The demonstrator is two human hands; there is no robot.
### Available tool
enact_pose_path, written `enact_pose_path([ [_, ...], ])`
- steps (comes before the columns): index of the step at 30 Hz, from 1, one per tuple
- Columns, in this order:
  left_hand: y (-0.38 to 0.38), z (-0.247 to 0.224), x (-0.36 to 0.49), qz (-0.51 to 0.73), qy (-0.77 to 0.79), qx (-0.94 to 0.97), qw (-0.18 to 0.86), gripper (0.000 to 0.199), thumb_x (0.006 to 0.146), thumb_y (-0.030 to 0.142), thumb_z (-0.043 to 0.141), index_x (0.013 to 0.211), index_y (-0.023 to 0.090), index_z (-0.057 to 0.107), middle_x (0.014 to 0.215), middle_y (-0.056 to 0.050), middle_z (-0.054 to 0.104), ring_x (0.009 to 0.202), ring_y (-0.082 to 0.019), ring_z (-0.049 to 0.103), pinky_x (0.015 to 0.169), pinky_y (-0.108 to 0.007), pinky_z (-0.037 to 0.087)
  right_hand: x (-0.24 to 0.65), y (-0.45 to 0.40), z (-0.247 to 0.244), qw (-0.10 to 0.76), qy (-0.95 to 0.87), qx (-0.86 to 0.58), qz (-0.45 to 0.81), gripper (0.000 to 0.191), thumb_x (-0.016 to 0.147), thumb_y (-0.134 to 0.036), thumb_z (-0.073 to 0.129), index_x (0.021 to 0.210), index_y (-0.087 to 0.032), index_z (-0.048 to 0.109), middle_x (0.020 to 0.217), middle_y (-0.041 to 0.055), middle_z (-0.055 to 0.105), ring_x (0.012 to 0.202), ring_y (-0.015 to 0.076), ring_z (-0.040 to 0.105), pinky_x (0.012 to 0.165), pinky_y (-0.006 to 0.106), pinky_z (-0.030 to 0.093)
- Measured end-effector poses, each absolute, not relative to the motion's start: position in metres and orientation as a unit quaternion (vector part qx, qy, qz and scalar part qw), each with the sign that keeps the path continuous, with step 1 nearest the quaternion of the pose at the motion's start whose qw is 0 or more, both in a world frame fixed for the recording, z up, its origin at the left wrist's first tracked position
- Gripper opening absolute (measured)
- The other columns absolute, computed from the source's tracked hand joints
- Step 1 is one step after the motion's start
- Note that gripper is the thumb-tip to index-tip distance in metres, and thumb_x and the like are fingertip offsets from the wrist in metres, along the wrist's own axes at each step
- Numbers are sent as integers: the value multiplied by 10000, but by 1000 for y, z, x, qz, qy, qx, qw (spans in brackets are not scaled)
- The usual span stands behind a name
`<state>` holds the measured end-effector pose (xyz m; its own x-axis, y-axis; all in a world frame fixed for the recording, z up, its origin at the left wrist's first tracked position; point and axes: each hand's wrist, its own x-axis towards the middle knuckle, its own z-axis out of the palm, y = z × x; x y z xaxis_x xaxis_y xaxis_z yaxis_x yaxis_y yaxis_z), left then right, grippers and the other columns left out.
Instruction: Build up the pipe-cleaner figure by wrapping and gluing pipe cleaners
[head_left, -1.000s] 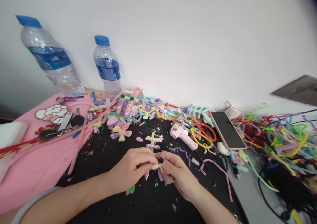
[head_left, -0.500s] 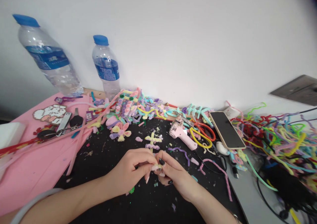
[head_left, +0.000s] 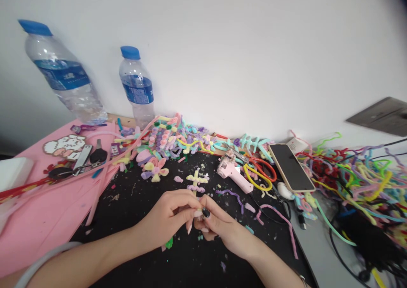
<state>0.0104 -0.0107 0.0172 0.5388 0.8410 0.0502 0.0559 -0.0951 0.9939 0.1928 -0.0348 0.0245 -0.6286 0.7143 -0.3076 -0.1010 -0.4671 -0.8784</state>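
Note:
My left hand point(head_left: 176, 216) and my right hand point(head_left: 218, 222) meet over the black mat point(head_left: 133, 262), fingertips pinched together. Between them is something small, mostly hidden by the fingers, that I cannot make out. Just beyond the fingertips lies a yellow and purple fuzzy piece point(head_left: 196, 180) with short side arms. A purple fuzzy strip point(head_left: 233, 197) and a pink fuzzy strip point(head_left: 286, 220) rest to the right of my hands. A flower of fuzzy loops point(head_left: 154, 169) is on the mat at the left.
Two bottles point(head_left: 68, 74) point(head_left: 138, 84) stand by the wall. A pink glue gun point(head_left: 234, 175), scissors point(head_left: 257, 177) and a phone point(head_left: 292, 167) lie at the right. Tangled fuzzy stems point(head_left: 362, 173) fill the far right. Keys point(head_left: 98, 154) sit on pink sheets point(head_left: 47, 220).
My right fingers have shifted slightly left and closed further over the small thing; less of it shows. My left hand has barely moved.

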Motion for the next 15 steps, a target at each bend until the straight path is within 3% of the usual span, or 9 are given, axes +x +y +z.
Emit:
enact_pose_path([
  [8, -8, 15, 12, 337, 336, 634, 610, 171, 841, 166, 526, 705, 129, 624, 677, 20, 530, 513, -70, 519, 509, -184, 430, 192, -35, 19, 299, -448, -344, 769, 377, 854, -560, 525, 816, -206, 405, 680, -63, 319, 533, 77, 191, 483, 228, 154],
  [15, -8, 13, 14, 316, 337, 611, 642, 205, 844, 227, 545, 665, 129, 557, 628, 42, 483, 489, -68, 512, 504, -187, 455, 194, -35, 19, 323, -643, -438, 539, 319, 963, -412, 390, 758, -182, 474, 669, -37, 402, 608, 106, 371, 570, 243, 294],
])
